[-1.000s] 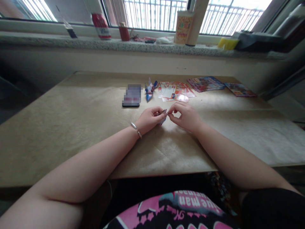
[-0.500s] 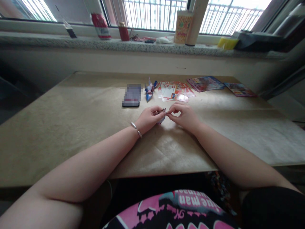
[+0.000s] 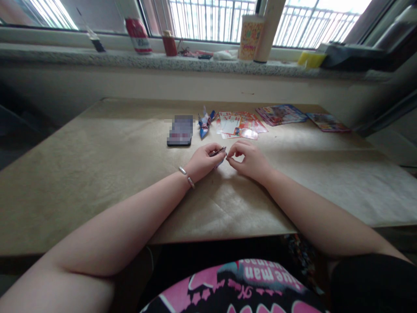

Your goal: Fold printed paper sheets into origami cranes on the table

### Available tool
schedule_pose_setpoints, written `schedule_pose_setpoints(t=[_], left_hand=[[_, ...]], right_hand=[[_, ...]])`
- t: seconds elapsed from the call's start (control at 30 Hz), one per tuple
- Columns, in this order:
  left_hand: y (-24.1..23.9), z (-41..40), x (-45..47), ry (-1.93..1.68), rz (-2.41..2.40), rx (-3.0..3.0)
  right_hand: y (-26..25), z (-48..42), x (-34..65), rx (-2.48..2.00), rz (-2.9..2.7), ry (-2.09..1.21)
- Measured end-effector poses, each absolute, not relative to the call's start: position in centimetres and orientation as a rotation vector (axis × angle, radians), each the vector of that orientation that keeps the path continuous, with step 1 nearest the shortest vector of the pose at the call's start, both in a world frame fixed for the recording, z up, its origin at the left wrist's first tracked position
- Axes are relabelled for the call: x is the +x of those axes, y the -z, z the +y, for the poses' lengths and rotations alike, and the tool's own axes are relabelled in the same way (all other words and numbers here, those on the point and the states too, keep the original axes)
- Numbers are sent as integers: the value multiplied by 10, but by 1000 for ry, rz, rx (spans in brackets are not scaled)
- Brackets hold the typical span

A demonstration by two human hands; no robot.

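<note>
Both my hands meet over the middle of the paper-covered table (image 3: 97, 174). My left hand (image 3: 203, 161), a silver bracelet on its wrist, is closed on a small folded piece of coloured paper (image 3: 221, 156). My right hand (image 3: 248, 158) pinches the same folded paper from the right with thumb and fingertips. Most of the paper is hidden between the fingers. A finished blue paper crane (image 3: 204, 122) lies just behind my hands.
A dark phone (image 3: 180, 130) lies left of the crane. Loose red and white printed sheets (image 3: 237, 124) and colourful magazines (image 3: 282, 114) lie at the back right. The windowsill (image 3: 97, 58) holds a red can, a patterned cup and small items.
My right hand has shifted slightly left and down, its fingers working along the paper's edge. My left hand keeps its hold and barely moves.
</note>
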State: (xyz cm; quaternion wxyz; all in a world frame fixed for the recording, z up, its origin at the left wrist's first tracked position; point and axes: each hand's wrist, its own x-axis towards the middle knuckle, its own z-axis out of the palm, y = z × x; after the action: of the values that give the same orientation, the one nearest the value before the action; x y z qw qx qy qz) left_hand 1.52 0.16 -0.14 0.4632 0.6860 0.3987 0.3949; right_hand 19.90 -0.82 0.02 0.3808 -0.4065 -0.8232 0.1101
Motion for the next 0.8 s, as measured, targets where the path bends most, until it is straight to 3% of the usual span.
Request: schedule_pose_setpoints(t=[0.37, 0.8], left_hand=[[-2, 0, 16, -984, 1018, 1731], [-2, 2, 17, -1045, 884, 1468]], right_hand=[[9, -4, 195, -1180, -1903, -675], [11, -4, 193, -1158, -1914, -690]])
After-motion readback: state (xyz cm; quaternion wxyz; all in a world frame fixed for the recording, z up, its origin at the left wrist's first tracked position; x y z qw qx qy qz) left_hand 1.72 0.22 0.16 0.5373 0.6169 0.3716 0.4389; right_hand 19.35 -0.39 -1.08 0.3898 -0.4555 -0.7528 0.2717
